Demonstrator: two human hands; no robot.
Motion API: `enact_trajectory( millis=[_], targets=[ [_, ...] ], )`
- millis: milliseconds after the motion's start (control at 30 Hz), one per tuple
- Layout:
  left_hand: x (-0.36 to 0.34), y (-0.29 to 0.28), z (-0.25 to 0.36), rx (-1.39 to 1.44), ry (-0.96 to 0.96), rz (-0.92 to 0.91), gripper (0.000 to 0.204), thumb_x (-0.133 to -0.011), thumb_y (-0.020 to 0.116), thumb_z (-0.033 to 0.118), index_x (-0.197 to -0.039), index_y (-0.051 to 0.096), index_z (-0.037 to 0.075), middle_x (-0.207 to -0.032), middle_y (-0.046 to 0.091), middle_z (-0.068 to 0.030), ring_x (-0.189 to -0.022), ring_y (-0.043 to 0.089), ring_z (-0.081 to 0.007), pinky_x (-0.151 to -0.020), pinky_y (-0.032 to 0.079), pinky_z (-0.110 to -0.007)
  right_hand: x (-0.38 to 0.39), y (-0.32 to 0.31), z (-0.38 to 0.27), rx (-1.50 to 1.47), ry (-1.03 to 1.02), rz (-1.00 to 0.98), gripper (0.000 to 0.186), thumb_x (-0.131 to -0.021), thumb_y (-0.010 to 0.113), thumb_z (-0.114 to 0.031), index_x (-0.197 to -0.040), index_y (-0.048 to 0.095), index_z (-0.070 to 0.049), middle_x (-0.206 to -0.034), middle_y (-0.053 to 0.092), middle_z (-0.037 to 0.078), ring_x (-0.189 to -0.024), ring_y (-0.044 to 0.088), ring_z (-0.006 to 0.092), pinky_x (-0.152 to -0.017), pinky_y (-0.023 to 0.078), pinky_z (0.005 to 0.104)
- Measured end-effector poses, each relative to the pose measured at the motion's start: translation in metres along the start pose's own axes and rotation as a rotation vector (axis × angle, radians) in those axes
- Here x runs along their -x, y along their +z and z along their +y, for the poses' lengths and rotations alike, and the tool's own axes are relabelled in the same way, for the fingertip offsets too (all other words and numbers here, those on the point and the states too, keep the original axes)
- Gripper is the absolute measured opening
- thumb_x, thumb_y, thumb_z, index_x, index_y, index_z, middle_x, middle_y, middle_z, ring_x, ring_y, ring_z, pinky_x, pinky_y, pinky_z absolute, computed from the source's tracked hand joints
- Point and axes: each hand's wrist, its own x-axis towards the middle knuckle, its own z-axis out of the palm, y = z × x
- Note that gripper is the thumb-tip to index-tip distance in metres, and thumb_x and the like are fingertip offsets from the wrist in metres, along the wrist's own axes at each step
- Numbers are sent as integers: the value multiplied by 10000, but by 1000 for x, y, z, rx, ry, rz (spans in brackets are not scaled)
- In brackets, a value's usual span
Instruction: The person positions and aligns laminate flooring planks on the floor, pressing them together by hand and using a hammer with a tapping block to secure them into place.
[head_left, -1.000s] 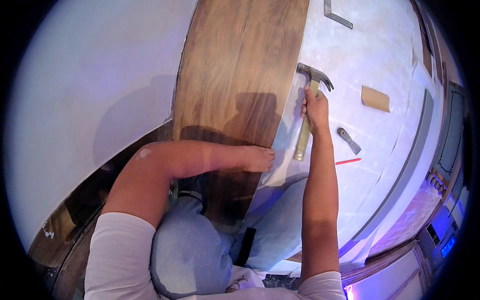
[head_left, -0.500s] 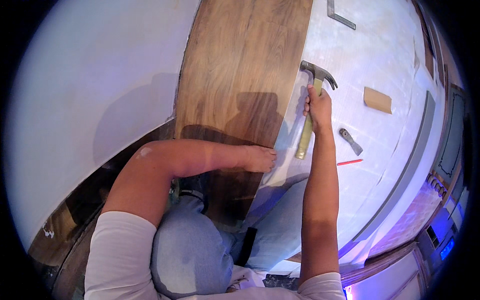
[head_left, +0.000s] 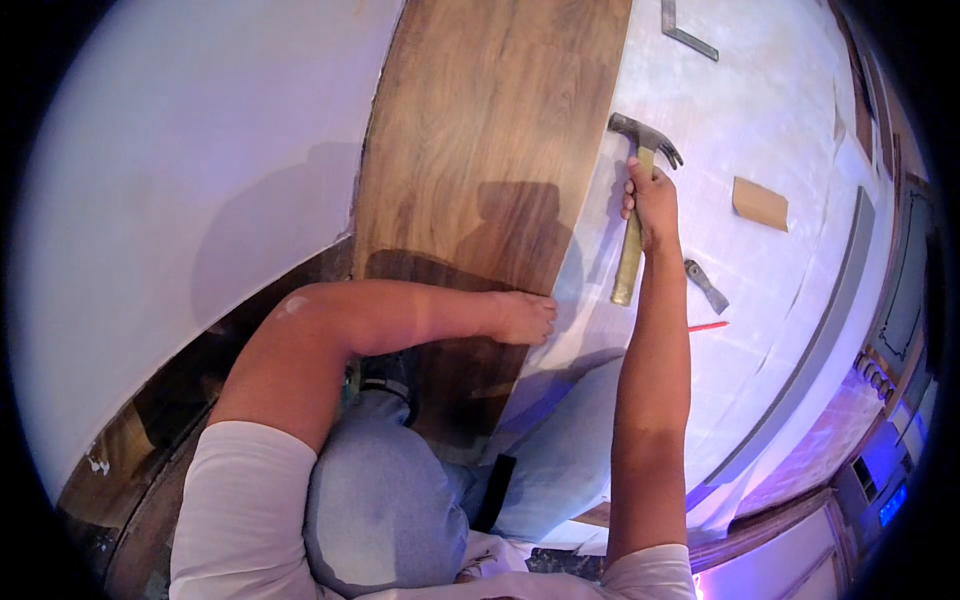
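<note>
In my right hand (head_left: pixel 655 205) is a claw hammer (head_left: pixel 628 262), gripped high on its yellowish handle just under the dark metal head. It is held over the white sheet, to the right of the wood-look floor planks (head_left: pixel 500 110). My left hand (head_left: pixel 526 318) rests at the right edge of the planks, its fingers curled and pressed together there. Whatever those fingers hold, if anything, is hidden. The hammer and my left hand are well apart.
On the white sheet (head_left: pixel 760 120) lie a metal square (head_left: pixel 690 43), a piece of brown cardboard (head_left: pixel 760 204), a scraper (head_left: pixel 707 287) and a red pencil (head_left: pixel 709 326). A long grey strip (head_left: pixel 815 340) runs along the right. A pale wall (head_left: pixel 200 170) borders the planks on the left.
My right hand has moved slightly right and up with the hammer. My left hand stays at the plank edge.
</note>
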Motion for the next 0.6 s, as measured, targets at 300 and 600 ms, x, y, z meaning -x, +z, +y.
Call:
enact_trajectory(
  millis=[300,600],
  targets=[
    [-3,-1,1,-47,-30,-78,100,-817,664,189,-869,743,156,-976,702,-43,-1086,608,-255,-1018,446,-382,-8,4,14,-36,-5,58,322,-1015,685,-346,-928,552,-67,-692,532,-8,-489,489,93,-428,436,275],
    [-10,9,-9,-87,8,-90,56,-836,650,156,-856,702,149,-972,692,-47,-1047,619,-260,-964,476,-387,19,-29,41,81,18,124,323,-988,675,-301,-852,626,-13,-631,594,39,-477,552,133,-458,465,316]
  ],
)
